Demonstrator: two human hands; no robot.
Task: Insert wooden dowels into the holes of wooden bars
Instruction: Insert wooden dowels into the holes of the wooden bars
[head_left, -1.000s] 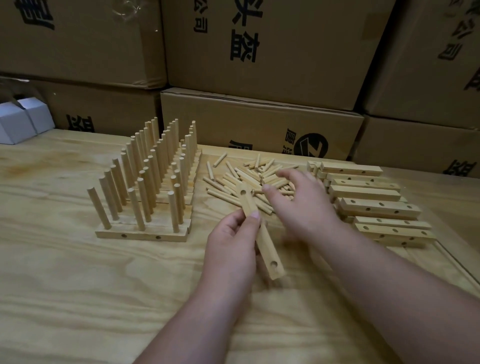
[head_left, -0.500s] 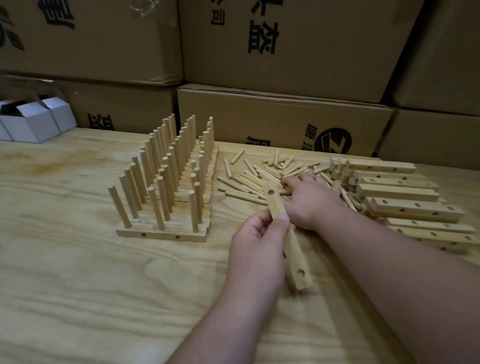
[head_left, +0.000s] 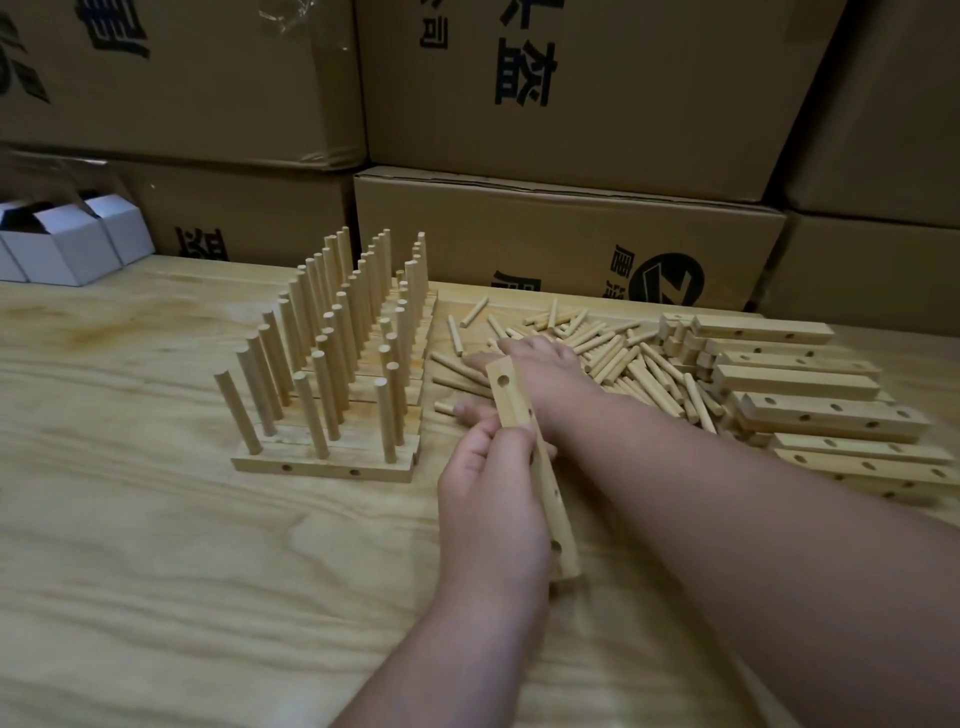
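- Done: a block of filled bars (head_left: 324, 462) stands on the bench (head_left: 130, 545), each with upright dowels.
- In hand: the left hand (head_left: 493, 488) grips an empty bar (head_left: 530, 452), tilted, holes showing.
- The right hand (head_left: 540, 374) rests on the loose dowels (head_left: 623, 364); I cannot tell whether its fingers hold one.
- Left: a stack of empty bars (head_left: 810, 410) lies at the right.
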